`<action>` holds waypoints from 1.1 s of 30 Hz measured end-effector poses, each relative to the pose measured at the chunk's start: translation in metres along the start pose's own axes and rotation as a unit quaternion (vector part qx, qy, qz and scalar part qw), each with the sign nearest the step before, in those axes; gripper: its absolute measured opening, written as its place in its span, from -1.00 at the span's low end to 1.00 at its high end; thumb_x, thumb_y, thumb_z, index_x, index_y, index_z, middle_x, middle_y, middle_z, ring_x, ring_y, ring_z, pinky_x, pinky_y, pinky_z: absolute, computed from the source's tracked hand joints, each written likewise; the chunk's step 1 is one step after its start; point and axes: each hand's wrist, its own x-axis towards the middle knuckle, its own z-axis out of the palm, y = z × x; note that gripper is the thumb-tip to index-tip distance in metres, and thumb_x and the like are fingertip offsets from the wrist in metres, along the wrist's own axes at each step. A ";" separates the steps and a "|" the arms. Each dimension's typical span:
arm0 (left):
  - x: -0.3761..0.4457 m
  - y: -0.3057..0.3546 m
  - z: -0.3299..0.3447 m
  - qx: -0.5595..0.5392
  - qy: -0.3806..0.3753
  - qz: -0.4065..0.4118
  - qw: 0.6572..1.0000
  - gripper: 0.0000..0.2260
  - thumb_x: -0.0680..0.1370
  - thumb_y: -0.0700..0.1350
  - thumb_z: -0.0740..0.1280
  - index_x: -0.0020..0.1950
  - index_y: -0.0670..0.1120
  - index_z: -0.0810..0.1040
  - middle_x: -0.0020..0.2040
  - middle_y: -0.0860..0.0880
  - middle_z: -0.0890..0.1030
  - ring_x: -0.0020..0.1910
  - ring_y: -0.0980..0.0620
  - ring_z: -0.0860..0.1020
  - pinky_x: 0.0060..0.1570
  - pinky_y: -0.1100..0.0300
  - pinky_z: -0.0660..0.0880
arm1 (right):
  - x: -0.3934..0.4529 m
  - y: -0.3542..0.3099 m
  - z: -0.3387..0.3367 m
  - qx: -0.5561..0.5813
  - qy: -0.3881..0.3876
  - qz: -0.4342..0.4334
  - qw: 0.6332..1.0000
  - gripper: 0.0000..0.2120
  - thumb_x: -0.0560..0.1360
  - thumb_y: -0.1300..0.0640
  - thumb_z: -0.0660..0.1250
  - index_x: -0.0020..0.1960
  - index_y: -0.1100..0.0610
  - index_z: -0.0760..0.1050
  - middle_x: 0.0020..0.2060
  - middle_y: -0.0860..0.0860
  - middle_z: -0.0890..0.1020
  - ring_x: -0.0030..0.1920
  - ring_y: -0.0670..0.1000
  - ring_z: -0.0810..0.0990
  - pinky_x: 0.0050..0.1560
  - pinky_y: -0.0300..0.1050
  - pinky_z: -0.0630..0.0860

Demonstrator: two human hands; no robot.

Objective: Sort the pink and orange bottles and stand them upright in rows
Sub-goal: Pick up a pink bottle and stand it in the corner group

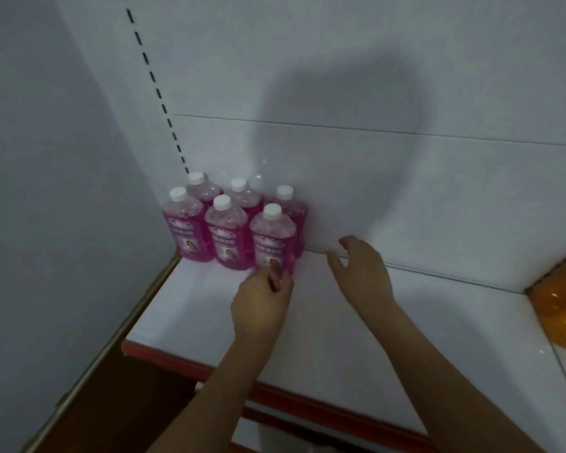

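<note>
We count six pink bottles (229, 223) standing upright in the shelf's (340, 322) back left corner, three to a row, one orange bottle (559, 305) at its right edge, and two hands, left (262, 299) and right (361, 273).

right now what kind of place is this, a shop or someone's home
Probably a shop, at a display shelf: it is white with a red front edge, the back panel has a slotted upright, and six identical pink bottles stand in two rows like stock. An orange bottle lies at the right.
</note>
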 end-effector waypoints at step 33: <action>-0.463 0.455 0.371 -0.109 -0.435 0.439 0.779 -0.60 0.62 0.07 0.26 0.43 0.01 0.37 0.35 0.03 0.42 0.33 0.07 0.40 0.28 0.22 0.36 | -0.294 0.399 -0.604 -0.099 0.340 0.213 0.911 -0.42 0.64 -0.21 0.07 0.52 0.12 0.30 0.47 0.05 0.41 0.46 0.03 0.35 0.34 -0.18 0.20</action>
